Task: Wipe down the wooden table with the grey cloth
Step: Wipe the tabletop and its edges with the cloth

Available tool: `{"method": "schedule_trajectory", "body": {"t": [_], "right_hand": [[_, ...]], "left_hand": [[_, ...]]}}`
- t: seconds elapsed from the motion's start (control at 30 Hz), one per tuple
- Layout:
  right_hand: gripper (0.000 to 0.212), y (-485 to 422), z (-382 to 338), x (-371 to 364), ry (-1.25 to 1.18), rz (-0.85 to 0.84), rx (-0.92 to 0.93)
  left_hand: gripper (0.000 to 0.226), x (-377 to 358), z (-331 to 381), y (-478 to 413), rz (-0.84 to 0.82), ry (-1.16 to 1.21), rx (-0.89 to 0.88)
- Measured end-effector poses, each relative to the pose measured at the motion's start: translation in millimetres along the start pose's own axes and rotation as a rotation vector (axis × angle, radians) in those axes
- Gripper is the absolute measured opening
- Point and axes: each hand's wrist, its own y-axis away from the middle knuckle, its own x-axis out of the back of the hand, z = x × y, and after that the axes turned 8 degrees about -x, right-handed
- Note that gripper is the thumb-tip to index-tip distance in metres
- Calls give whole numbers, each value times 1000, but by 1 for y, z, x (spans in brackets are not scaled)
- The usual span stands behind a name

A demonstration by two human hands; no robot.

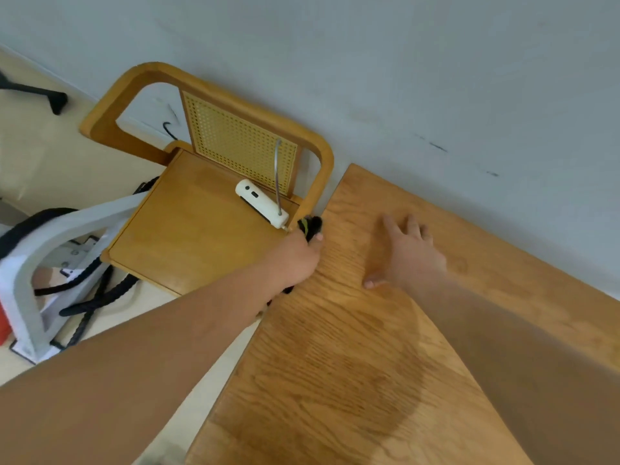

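Head view: the left grip [298, 258] is curled tight round a dark bunched wad. I take this to be the grey cloth [311, 226] (it reads almost black here, with a yellow-green streak). It sits at the edge of the bench [335, 380] that faces the chair [201, 229], just beside the chair's nearer back post. The right grip [411, 256] has hold of nothing: it lies flat on the bench top with fingers spread, on the side of the left grip away from the chair. A white gadget [261, 203] with a thin metal stalk lies on the chair seat, close to the cloth.

The cloth looks soft, limp and light, so it should crush to any shape and give no stiff edge to steer by. Bunched as it is, little of it meets the wood. My judgement is that it would wipe better spread flat under the palm and pressed from above, with the right grip steadying. Dragged toward the chair, it could snag the gadget.
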Motion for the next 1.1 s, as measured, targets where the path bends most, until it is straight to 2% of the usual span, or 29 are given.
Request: {"method": "schedule_trajectory", "body": {"t": [0.1,0.17,0.27,0.33,0.4,0.6,0.67,0.8,0.87,0.97,1.1], "right_hand": [[157,-10,0,4,-15,-55,-33],[157,-15,0,5,-26,-66,-38],[158,-21,2,4,-43,-86,-31],[160,-25,3,4,-57,-102,-38],[161,-28,3,5,-65,-110,-37],[161,-32,3,4,-67,-116,-33],[161,-33,4,4,-66,-113,-31],[159,-31,3,3,-67,-125,-28],[159,-31,4,4,-70,-136,-25],[159,-32,5,4,-81,-138,-22],[158,-34,7,2,-87,-138,-12]], "left_hand": [[58,-7,13,-28,50,-10,-56],[55,-7,7,-29,79,-230,-84],[54,10,4,-30,-86,-492,-2],[56,21,12,-36,-211,-445,55],[54,26,27,-50,-228,-395,47],[51,18,88,-129,-45,-468,-133],[58,7,93,-145,36,-531,-180],[63,9,79,-145,45,-574,-342],[56,24,70,-145,1,-562,-324],[46,35,65,-143,-113,-643,-206],[44,26,86,-161,-40,-573,-236]]}}
